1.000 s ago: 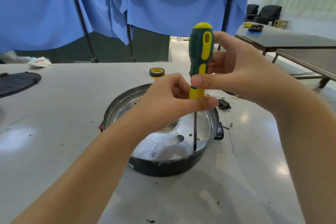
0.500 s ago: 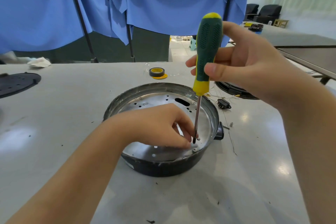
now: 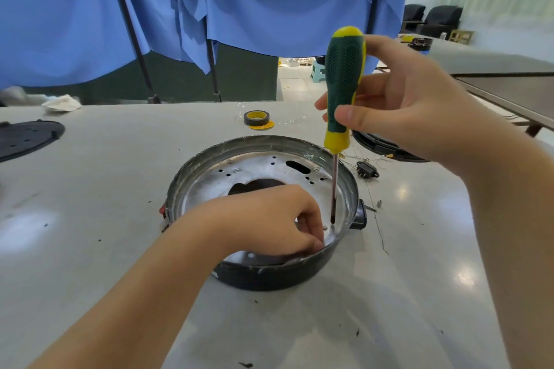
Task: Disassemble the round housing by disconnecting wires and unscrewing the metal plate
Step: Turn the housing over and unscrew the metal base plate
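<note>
Right now I'm at the big pale grey worktable (image 3: pixel 90 189), w/ the round black-walled housing (image 3: pixel 269 275) sitting mid-table just ahead of me. Inside it lies the shiny perforated metal plate (image 3: pixel 257 165), flat, w/ a dark opening near its centre and small screws round its edge.

My right hand (image 3: pixel 419 117) is up above the housing's right side, thumb and fingers wrapped round the green and yellow screwdriver (image 3: pixel 341 90) handle. Its long axis runs nearly vertical, a bit tilted so the handle leans right of the tip. The tip sits low by the plate's near-right edge, close to the housing wall.

My left hand (image 3: pixel 269 219) is down inside the housing on the near side, fingers curled together just beside the driver tip. Looks like they're pinching at a small screw (image 3: pixel 325 227), but the fingertips hide the contact, so can't tell if I've actually got it.

What matters next, I reckon: the screw lies right of my left fingertips and just below-left of the tip, so the left hand is far nearer. It should lift the screw out while the right keeps the shaft clear.

Smaller stuff: black perforated disc (image 3: pixel 27 138) at far left, another black round part (image 3: pixel 386 147) behind my right hand, black and yellow tape roll (image 3: pixel 257 118) further back, black plug connector (image 3: pixel 367 169) w/ thin wires right of the housing, tiny metal spacer (image 3: pixel 379 204) nearby.
</note>
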`<action>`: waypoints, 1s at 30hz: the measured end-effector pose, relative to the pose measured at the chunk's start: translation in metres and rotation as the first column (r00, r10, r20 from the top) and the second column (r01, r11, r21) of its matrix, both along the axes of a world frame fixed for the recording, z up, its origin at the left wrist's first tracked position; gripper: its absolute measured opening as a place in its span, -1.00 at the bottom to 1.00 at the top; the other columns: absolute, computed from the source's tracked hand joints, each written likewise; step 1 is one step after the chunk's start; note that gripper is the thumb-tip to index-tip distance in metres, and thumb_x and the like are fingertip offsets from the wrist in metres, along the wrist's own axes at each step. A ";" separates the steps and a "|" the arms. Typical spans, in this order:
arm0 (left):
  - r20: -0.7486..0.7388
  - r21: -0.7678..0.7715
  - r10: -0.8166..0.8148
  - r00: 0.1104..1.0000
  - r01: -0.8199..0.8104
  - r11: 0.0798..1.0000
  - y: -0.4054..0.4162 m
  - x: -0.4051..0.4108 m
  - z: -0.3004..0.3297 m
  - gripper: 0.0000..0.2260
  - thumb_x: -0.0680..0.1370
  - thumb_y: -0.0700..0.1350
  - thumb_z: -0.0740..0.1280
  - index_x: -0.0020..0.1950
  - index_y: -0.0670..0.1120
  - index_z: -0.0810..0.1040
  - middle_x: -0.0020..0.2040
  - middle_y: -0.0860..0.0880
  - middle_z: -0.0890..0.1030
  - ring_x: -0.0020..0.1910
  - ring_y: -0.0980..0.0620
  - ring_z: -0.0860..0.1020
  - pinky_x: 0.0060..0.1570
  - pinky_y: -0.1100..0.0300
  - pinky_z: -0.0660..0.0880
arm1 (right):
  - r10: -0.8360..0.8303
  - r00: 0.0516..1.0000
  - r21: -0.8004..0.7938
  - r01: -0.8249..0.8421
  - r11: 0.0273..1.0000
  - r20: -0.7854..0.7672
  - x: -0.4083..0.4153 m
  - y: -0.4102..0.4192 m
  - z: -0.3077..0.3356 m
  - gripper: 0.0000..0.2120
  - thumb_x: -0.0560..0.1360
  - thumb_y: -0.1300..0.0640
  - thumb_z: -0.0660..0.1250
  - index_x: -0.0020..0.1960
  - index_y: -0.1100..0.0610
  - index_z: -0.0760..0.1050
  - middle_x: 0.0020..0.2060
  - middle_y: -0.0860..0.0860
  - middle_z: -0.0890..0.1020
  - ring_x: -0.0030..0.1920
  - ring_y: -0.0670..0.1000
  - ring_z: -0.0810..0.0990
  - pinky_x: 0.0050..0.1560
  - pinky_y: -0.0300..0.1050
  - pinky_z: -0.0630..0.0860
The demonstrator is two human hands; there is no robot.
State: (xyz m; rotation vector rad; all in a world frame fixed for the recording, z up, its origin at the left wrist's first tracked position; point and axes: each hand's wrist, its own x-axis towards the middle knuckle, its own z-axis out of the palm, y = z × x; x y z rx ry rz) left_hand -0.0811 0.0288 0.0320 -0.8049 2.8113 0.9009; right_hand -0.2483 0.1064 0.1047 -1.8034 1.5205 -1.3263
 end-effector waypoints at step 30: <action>-0.039 0.080 -0.002 0.999 0.005 0.997 -0.001 0.008 0.014 -0.94 0.62 0.04 0.26 0.03 0.13 0.52 -0.13 0.18 0.56 -0.17 0.20 0.51 -0.15 0.36 0.48 | -0.043 0.997 -0.010 0.043 0.999 -0.069 0.002 -0.002 0.000 -0.52 0.45 0.25 0.42 0.29 -0.02 0.35 -0.08 -0.03 0.71 -0.05 -0.04 0.70 0.08 -0.17 0.59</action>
